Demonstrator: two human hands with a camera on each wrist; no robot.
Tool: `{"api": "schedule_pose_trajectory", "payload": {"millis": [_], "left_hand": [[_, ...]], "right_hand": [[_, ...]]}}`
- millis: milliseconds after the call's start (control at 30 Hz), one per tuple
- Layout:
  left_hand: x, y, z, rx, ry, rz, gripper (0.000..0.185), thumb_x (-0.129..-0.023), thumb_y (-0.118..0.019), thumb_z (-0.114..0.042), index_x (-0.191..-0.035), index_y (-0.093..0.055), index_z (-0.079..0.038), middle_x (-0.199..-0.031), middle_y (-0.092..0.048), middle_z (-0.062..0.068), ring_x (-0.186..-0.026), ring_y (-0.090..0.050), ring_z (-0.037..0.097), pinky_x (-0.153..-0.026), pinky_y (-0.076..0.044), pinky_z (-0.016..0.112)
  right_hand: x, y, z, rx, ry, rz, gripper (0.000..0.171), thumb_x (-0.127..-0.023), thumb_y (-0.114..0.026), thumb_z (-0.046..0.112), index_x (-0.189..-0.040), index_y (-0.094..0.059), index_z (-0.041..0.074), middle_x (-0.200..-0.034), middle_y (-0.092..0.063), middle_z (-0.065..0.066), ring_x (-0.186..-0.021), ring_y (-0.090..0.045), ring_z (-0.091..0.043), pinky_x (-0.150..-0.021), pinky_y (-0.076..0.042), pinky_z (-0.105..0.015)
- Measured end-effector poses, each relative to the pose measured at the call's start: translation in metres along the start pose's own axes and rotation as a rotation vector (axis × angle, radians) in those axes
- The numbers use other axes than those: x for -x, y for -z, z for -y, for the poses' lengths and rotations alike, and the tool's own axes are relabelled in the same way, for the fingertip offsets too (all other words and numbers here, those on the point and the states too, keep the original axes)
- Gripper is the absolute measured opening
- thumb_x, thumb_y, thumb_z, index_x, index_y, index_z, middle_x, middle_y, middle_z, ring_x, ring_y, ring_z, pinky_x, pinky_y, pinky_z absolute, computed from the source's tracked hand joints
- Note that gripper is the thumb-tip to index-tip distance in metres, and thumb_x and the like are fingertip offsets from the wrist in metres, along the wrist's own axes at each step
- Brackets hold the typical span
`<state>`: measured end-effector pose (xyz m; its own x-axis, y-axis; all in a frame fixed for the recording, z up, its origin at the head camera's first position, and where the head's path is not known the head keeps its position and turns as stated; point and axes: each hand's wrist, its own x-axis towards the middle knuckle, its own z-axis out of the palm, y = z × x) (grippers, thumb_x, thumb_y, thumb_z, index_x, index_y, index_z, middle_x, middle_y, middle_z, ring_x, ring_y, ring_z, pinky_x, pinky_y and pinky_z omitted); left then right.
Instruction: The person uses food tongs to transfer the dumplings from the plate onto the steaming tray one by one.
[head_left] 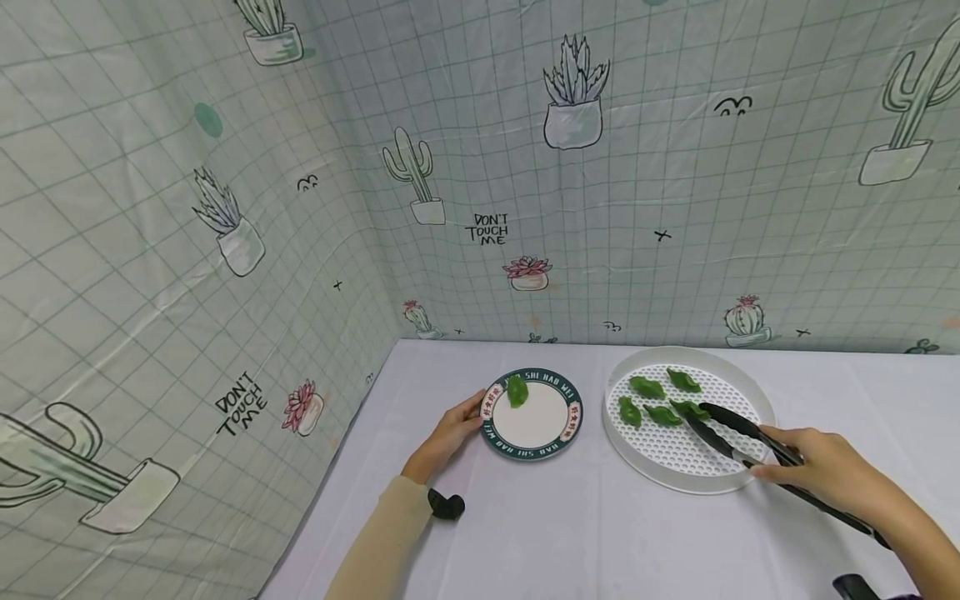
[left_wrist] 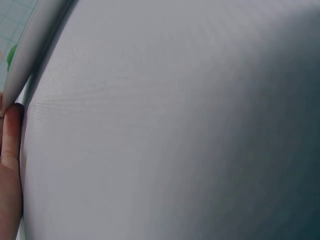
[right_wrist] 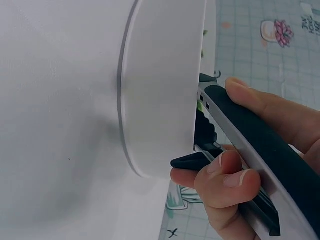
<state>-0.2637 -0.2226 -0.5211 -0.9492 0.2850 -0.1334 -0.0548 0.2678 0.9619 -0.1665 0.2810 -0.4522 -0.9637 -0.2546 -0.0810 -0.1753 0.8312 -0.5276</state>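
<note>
At the left, my left hand (head_left: 453, 425) holds the rim of a small round plate (head_left: 531, 417) with a dark green lettered border. A single green leaf (head_left: 517, 391) lies on the plate's upper left. My right hand (head_left: 821, 467) grips black-and-silver tongs (right_wrist: 260, 145), whose black tips reach over a round white tray (head_left: 637, 468) with a perforated bottom. One leaf (head_left: 686, 408) lies at the tong tips; I cannot tell whether they pinch it. Several other leaves (head_left: 647, 387) are spread over the tray's left half. In the right wrist view, the tray's side wall hides most of the leaves.
Plate and tray stand side by side on a white-covered table (head_left: 525, 533). Behind and to the left hangs a grid-patterned cloth (head_left: 465, 108) printed with potted cacti. A black wrist-worn piece (head_left: 447, 505) shows beside the left sleeve (head_left: 390, 533).
</note>
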Motion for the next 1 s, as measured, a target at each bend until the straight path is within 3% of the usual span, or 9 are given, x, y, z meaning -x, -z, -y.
{"api": "schedule_pose_trajectory", "payload": {"millis": [233, 667, 767, 867, 1000], "left_hand": [[0.000, 0.000, 0.002, 0.007, -0.015, 0.013, 0.054, -0.103, -0.045, 0.003, -0.155, -0.029, 0.002, -0.160, -0.027, 0.018, -0.148, -0.024, 0.032, -0.119, -0.022, 0.044], [0.002, 0.000, 0.001, 0.001, -0.015, 0.010, 0.055, -0.102, -0.046, 0.003, -0.155, -0.030, 0.000, -0.160, -0.028, 0.017, -0.147, -0.024, 0.030, -0.119, -0.022, 0.042], [0.002, 0.000, 0.002, -0.001, -0.021, 0.008, 0.054, -0.103, -0.046, 0.003, -0.154, -0.030, 0.001, -0.160, -0.027, 0.018, -0.147, -0.024, 0.032, -0.119, -0.023, 0.044], [0.003, 0.000, 0.002, -0.011, -0.028, 0.008, 0.054, -0.102, -0.046, 0.003, -0.154, -0.030, 0.002, -0.160, -0.027, 0.018, -0.147, -0.024, 0.032, -0.119, -0.022, 0.044], [0.002, 0.001, 0.004, -0.012, -0.030, 0.007, 0.054, -0.102, -0.046, 0.003, -0.154, -0.031, 0.001, -0.160, -0.028, 0.018, -0.147, -0.025, 0.031, -0.119, -0.021, 0.044]], "right_hand": [[0.001, -0.001, 0.002, 0.002, -0.002, -0.016, 0.073, -0.089, -0.075, 0.030, -0.133, -0.048, -0.021, -0.075, -0.051, -0.004, -0.074, -0.045, -0.022, -0.061, -0.039, -0.036], [0.003, 0.004, 0.015, -0.028, 0.016, -0.063, 0.071, -0.090, -0.075, 0.030, -0.135, -0.049, -0.018, -0.081, -0.054, -0.006, -0.070, -0.042, -0.019, -0.057, -0.036, -0.032], [0.001, 0.006, 0.022, -0.047, 0.027, -0.064, 0.071, -0.091, -0.073, 0.031, -0.137, -0.048, -0.017, -0.093, -0.063, -0.024, -0.069, -0.043, -0.020, -0.058, -0.037, -0.033], [-0.003, 0.006, 0.030, -0.071, 0.030, -0.060, 0.072, -0.092, -0.072, 0.033, -0.139, -0.046, -0.016, -0.113, -0.060, -0.041, -0.075, -0.051, -0.025, -0.060, -0.041, -0.036], [-0.010, 0.004, 0.042, -0.119, 0.041, -0.067, 0.073, -0.092, -0.072, 0.034, -0.140, -0.046, -0.014, -0.124, -0.052, -0.045, -0.077, -0.056, -0.027, -0.061, -0.045, -0.039]]}}
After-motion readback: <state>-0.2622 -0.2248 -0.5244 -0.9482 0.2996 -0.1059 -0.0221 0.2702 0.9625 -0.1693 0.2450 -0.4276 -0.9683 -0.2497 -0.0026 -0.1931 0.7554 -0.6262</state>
